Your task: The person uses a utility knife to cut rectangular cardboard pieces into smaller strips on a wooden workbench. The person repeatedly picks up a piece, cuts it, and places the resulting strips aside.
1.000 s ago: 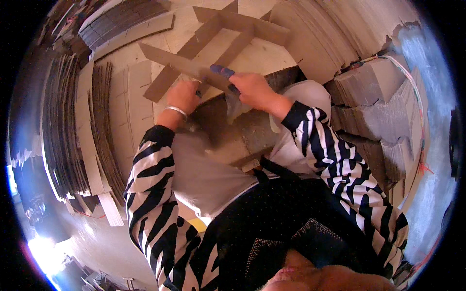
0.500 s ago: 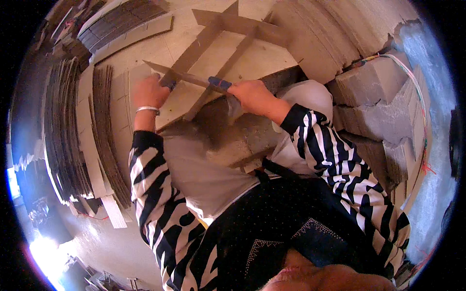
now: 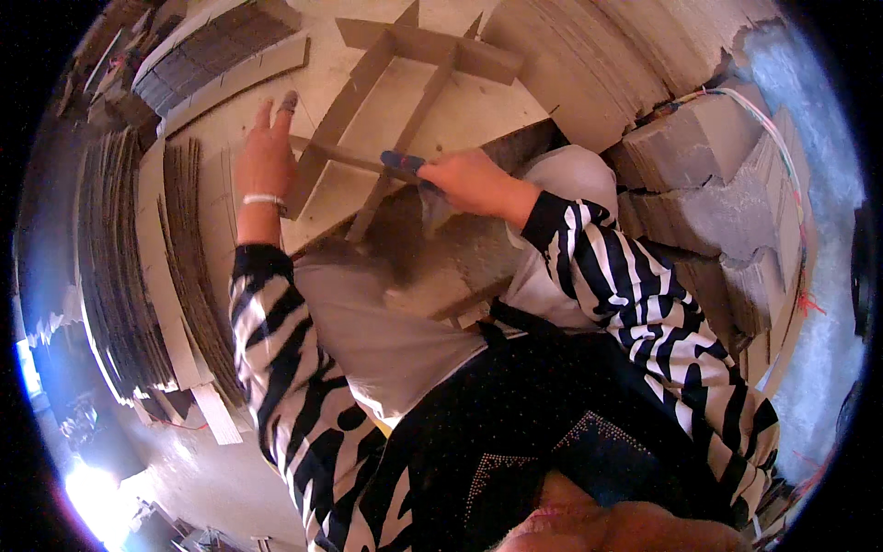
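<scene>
A cardboard divider [image 3: 405,106] of crossed strips stands on the pale board in front of me. Two long strips run away from me, with a cross strip at the far end and another nearer. My right hand [image 3: 474,184] pinches the near cross strip [image 3: 345,158] toward its right end; dark blue covers wrap its fingertips. My left hand [image 3: 265,166] is off the divider's left side, near that strip's left end, fingers stretched forward and holding nothing. One of its fingertips wears a dark cover.
Stacks of cardboard strips [image 3: 115,267] stand on the left, with another stack [image 3: 216,64] at the far left. Large cardboard sheets [image 3: 561,74] lean at the far right. More piled cardboard [image 3: 690,216] sits on the right, beside a bundle of coloured cords [image 3: 759,115].
My left hand has let go of the near cross strip and moved away to the left, its fingers straightening. That strip now sits lower across the two long strips. My right hand stays on it.
</scene>
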Action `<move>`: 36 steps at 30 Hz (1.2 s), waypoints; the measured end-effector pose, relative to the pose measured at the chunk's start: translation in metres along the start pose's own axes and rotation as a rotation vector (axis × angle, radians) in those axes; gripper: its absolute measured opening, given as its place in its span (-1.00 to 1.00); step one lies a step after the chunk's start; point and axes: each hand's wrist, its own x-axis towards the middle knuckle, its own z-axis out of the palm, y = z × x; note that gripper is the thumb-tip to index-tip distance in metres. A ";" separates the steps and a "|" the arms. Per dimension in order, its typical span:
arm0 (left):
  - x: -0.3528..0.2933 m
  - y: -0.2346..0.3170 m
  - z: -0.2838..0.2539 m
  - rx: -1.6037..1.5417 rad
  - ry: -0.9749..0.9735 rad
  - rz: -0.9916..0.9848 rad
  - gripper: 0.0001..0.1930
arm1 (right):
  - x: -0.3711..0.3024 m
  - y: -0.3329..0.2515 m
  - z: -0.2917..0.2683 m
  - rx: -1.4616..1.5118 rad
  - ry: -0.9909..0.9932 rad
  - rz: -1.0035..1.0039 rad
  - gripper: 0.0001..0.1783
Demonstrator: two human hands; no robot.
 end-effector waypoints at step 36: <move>0.004 -0.017 0.067 0.001 -0.526 -0.388 -0.74 | 0.051 0.076 -0.090 0.212 0.384 0.282 -0.72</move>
